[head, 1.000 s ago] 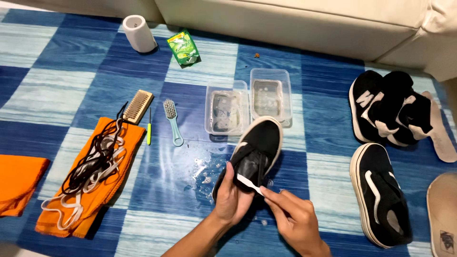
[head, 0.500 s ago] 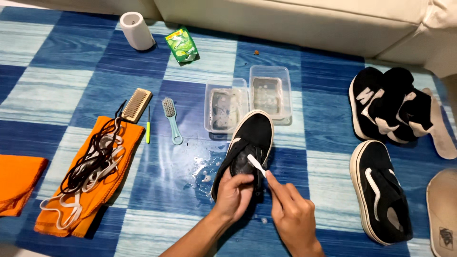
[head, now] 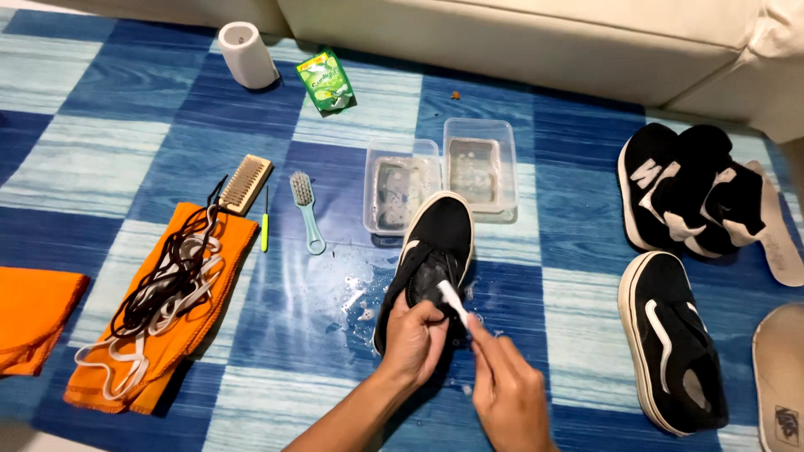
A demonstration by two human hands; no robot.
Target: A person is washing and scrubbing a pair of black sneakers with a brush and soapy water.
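head view: the left hand (head: 412,339) clamps the heel of the black shoe (head: 429,259) — its long axis runs away from the fingers. the right hand (head: 507,393), just beside, pinches a white toothbrush (head: 452,300), bristles on the shoe's opening.

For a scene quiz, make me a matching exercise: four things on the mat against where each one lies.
Things:
1. laces
2. green packet
3. white roll
4. shoe

Places:
A. held in the left hand
B. far left corner of the mat, on its side
C. on the orange cloth
D. just right of the roll

Pairs: 1-C, 2-D, 3-B, 4-A
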